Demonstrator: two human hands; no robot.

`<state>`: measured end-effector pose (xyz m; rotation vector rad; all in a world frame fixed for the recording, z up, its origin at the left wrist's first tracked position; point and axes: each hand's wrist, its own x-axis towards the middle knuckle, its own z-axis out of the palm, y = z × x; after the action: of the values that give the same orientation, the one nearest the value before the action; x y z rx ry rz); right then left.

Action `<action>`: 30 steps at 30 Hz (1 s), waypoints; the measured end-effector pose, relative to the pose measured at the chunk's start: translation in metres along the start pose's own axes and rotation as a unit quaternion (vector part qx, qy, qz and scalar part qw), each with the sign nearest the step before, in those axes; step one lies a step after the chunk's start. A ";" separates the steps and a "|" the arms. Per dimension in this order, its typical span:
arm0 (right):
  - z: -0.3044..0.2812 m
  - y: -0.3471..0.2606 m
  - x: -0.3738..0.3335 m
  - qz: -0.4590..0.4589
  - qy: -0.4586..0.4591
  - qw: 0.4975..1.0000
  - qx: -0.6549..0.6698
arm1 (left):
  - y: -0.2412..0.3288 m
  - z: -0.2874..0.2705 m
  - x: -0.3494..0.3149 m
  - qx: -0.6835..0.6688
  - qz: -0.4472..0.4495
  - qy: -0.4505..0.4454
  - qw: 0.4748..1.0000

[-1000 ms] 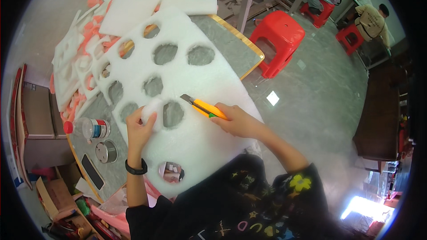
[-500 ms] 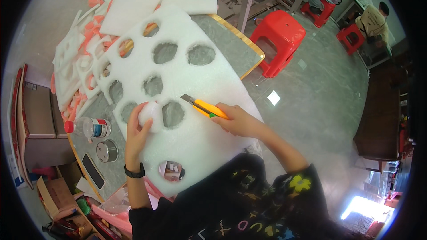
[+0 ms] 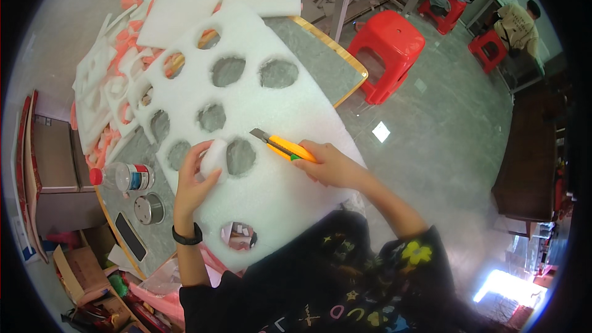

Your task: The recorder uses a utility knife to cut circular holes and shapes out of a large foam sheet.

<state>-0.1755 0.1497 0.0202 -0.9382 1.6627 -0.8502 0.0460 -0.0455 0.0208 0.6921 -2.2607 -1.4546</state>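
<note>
Two hands work on the white foam sheet [image 3: 277,117]. Left hand [image 3: 194,179] closes its fingers around a round foam plug [image 3: 214,155], at the left rim of a cut hole [image 3: 240,156]. Right hand [image 3: 330,166] is wrapped tight on a yellow utility knife [image 3: 283,146], its long axis running far-left, blade tip just right of that hole

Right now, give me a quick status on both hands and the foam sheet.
Left hand grips a cut foam plug. Right hand holds the yellow utility knife on the white foam sheet. Nothing between the hands.
</note>
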 end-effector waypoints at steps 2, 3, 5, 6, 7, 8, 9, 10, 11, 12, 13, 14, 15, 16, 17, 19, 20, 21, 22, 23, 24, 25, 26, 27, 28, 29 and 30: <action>-0.001 0.001 0.001 0.002 -0.001 1.000 0.002 | 0.019 0.004 0.012 0.113 0.029 -0.017 0.993; -0.001 0.001 0.001 0.004 -0.002 1.000 0.003 | 0.025 0.007 0.019 0.224 0.057 -0.032 0.972; 0.000 0.000 0.001 0.002 -0.004 1.000 0.005 | 0.030 0.013 0.034 0.249 0.146 -0.068 0.955; -0.001 0.000 0.000 0.003 -0.003 1.000 0.010 | 0.031 0.014 0.040 0.271 0.235 -0.107 0.927; 0.000 0.001 0.001 0.001 -0.003 1.000 0.009 | 0.029 0.015 0.043 0.272 0.236 -0.105 0.927; 0.002 0.004 0.001 -0.006 0.001 1.000 0.016 | 0.024 0.015 0.046 0.293 0.264 -0.146 0.907; 0.003 0.007 0.000 -0.011 0.006 1.000 0.025 | 0.021 0.016 0.047 0.312 0.291 -0.187 0.885; 0.005 0.009 -0.001 -0.012 0.008 1.000 0.024 | 0.022 0.016 0.047 0.312 0.292 -0.186 0.885; 0.006 0.010 -0.002 -0.023 0.016 0.999 0.018 | 0.024 0.015 0.047 0.296 0.293 -0.188 0.889; 0.007 0.012 0.000 -0.032 0.023 0.999 0.015 | 0.024 0.015 0.049 0.280 0.291 -0.192 0.895; 0.007 0.013 0.001 -0.030 0.021 0.999 0.016 | 0.022 0.016 0.049 0.279 0.288 -0.194 0.895; 0.006 0.014 0.003 -0.032 0.018 0.999 0.018 | 0.020 0.017 0.048 0.282 0.296 -0.181 0.894; 0.007 0.014 0.003 -0.034 0.018 0.999 0.018 | 0.020 0.018 0.046 0.285 0.306 -0.167 0.893; 0.007 0.014 0.002 -0.032 0.018 0.999 0.019 | 0.018 0.018 0.045 0.284 0.306 -0.169 0.893; 0.006 0.013 0.001 -0.022 0.009 0.999 0.031 | 0.016 0.018 0.044 0.290 0.313 -0.160 0.890; 0.005 0.010 0.000 -0.011 0.000 0.999 0.044 | 0.013 0.015 0.044 0.295 0.319 -0.151 0.888; 0.005 0.009 -0.001 -0.008 0.000 0.999 0.042 | 0.014 0.014 0.043 0.306 0.325 -0.153 0.882; 0.004 0.008 -0.001 -0.005 0.002 0.999 0.041 | 0.013 0.013 0.046 0.316 0.334 -0.156 0.874; 0.004 0.009 0.000 -0.002 0.003 0.999 0.042 | 0.014 0.010 0.047 0.313 0.334 -0.159 0.875; 0.004 0.011 0.000 -0.010 0.008 0.999 0.040 | 0.016 0.008 0.047 0.333 0.349 -0.155 0.862; 0.005 0.011 0.000 -0.019 0.011 0.999 0.037 | 0.016 0.005 0.045 0.354 0.362 -0.150 0.849; 0.006 0.012 0.000 -0.016 0.009 0.999 0.038 | 0.013 0.004 0.045 0.352 0.359 -0.152 0.851; 0.006 0.011 -0.001 -0.023 0.017 0.999 0.030 | 0.010 0.004 0.047 0.363 0.369 -0.150 0.843; 0.006 0.010 -0.001 -0.030 0.024 0.999 0.020 | 0.007 0.003 0.048 0.373 0.377 -0.147 0.835; 0.006 0.009 -0.001 -0.027 0.020 0.999 0.020 | 0.005 0.004 0.049 0.372 0.373 -0.147 0.837; 0.007 0.008 -0.002 -0.017 0.018 0.999 0.031 | 0.003 0.006 0.051 0.364 0.361 -0.147 0.846; 0.006 0.006 -0.002 -0.007 0.018 0.999 0.041 | 0.002 0.008 0.053 0.355 0.349 -0.147 0.855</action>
<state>-0.1704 0.1535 0.0144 -0.8836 1.6412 -0.9430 -0.0021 -0.0699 0.0220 -0.2359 -2.8449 -0.3728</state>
